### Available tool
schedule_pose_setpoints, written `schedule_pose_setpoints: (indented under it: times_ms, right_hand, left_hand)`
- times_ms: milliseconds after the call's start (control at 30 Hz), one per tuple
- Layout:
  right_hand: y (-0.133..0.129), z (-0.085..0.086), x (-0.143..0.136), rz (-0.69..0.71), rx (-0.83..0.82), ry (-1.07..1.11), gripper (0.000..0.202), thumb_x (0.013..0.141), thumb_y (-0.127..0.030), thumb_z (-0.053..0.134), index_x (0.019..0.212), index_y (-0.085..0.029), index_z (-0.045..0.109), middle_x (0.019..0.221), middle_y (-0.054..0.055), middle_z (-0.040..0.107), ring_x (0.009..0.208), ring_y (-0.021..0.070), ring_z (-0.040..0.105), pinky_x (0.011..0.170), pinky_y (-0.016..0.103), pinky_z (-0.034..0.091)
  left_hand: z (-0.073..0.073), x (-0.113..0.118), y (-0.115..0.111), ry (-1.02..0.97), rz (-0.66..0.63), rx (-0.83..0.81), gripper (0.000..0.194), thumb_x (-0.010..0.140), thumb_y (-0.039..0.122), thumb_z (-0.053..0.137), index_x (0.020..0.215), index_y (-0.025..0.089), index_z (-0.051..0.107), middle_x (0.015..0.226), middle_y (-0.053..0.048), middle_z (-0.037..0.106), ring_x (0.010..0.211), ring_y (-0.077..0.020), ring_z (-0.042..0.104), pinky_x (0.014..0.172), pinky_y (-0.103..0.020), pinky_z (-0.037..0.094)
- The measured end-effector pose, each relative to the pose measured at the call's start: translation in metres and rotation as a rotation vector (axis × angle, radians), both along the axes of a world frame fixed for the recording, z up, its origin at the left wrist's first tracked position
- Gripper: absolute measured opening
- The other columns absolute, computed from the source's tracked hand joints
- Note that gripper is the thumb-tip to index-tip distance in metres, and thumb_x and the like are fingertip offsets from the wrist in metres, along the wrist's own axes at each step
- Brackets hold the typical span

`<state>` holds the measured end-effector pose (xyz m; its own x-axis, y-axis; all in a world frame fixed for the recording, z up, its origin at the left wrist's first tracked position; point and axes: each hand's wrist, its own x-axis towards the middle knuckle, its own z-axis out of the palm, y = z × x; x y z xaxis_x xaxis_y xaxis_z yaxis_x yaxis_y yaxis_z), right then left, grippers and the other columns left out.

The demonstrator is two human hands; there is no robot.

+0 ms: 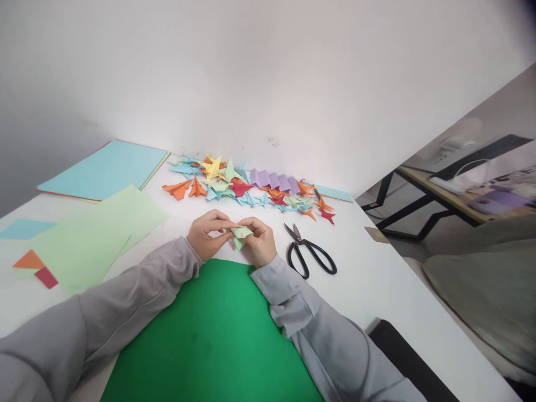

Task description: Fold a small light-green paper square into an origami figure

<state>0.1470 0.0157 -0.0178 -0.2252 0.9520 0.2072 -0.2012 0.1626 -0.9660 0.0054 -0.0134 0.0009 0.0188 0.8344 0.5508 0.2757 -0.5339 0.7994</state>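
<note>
A small piece of folded light green paper point(240, 233) is held between my two hands, just beyond the far edge of a green mat point(209, 329). My left hand point(209, 234) is closed, its thumb and fingertips pinching the paper's left side. The right side sits in the fingers of my right hand point(260, 243), which is closed too. Part of the paper is hidden behind the fingers. To the right of my right hand lie black-handled scissors point(310, 251), their blades slightly apart and pointing away from me.
Many colourful folded paper figures point(238, 187) line the wall side of the white table point(355, 290). Light green sheets point(96, 240) and a blue-topped paper stack point(104, 170) lie left, near orange point(29, 259) and red scraps point(46, 277). A black flat object point(406, 357) rests by my right forearm.
</note>
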Motion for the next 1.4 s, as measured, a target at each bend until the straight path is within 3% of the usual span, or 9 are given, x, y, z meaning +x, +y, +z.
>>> schedule_pose_setpoints:
  times_ms: [267, 533, 900, 1133, 1400]
  right_hand:
    - [0.0014, -0.0019, 0.0014, -0.022, 0.028, -0.039, 0.02, 0.051, -0.009, 0.053, 0.065, -0.019, 0.061, 0.06, -0.003, 0.057, 0.056, 0.0129, 0.049, 0.054, 0.025, 0.038]
    - [0.0007, -0.0018, 0.0007, 0.035, -0.011, -0.039, 0.019, 0.051, -0.009, 0.053, 0.065, -0.02, 0.061, 0.06, -0.004, 0.059, 0.057, 0.0138, 0.051, 0.055, 0.026, 0.039]
    - [0.0007, 0.0014, -0.0004, 0.102, -0.019, -0.025, 0.016, 0.052, -0.01, 0.061, 0.063, -0.021, 0.061, 0.06, -0.004, 0.058, 0.056, 0.0129, 0.05, 0.057, 0.026, 0.04]
    - [-0.0004, -0.0022, -0.0011, 0.15, 0.064, -0.1, 0.019, 0.056, -0.025, 0.072, 0.069, -0.019, 0.059, 0.063, -0.001, 0.059, 0.057, 0.0125, 0.049, 0.055, 0.025, 0.038]
    - [0.0007, -0.0081, -0.0018, 0.142, 0.125, -0.2, 0.026, 0.062, -0.04, 0.068, 0.074, -0.018, 0.058, 0.061, -0.001, 0.056, 0.051, 0.0112, 0.046, 0.052, 0.026, 0.038]
  left_hand:
    - [-0.0042, -0.001, 0.0007, 0.096, -0.057, 0.02, 0.02, 0.063, 0.016, 0.066, 0.081, 0.023, 0.07, 0.085, -0.007, 0.06, 0.077, -0.0147, 0.057, 0.069, -0.028, 0.049]
    - [-0.0022, 0.0007, 0.0012, 0.013, -0.069, -0.055, 0.016, 0.059, 0.018, 0.069, 0.075, 0.02, 0.071, 0.082, -0.007, 0.059, 0.065, -0.0122, 0.055, 0.054, -0.024, 0.047]
    - [-0.0014, 0.0012, 0.0001, -0.003, -0.031, -0.036, 0.011, 0.058, 0.021, 0.071, 0.068, 0.019, 0.071, 0.075, -0.006, 0.06, 0.059, -0.0107, 0.053, 0.052, -0.023, 0.046]
    - [-0.0054, 0.0006, 0.0024, 0.014, 0.024, 0.069, 0.007, 0.06, 0.022, 0.07, 0.065, 0.018, 0.07, 0.067, -0.003, 0.057, 0.053, -0.008, 0.05, 0.047, -0.021, 0.044]
    - [-0.0097, 0.0009, 0.0039, 0.023, 0.074, 0.261, 0.002, 0.063, 0.016, 0.068, 0.063, 0.014, 0.067, 0.063, -0.002, 0.056, 0.05, -0.0058, 0.049, 0.043, -0.018, 0.042]
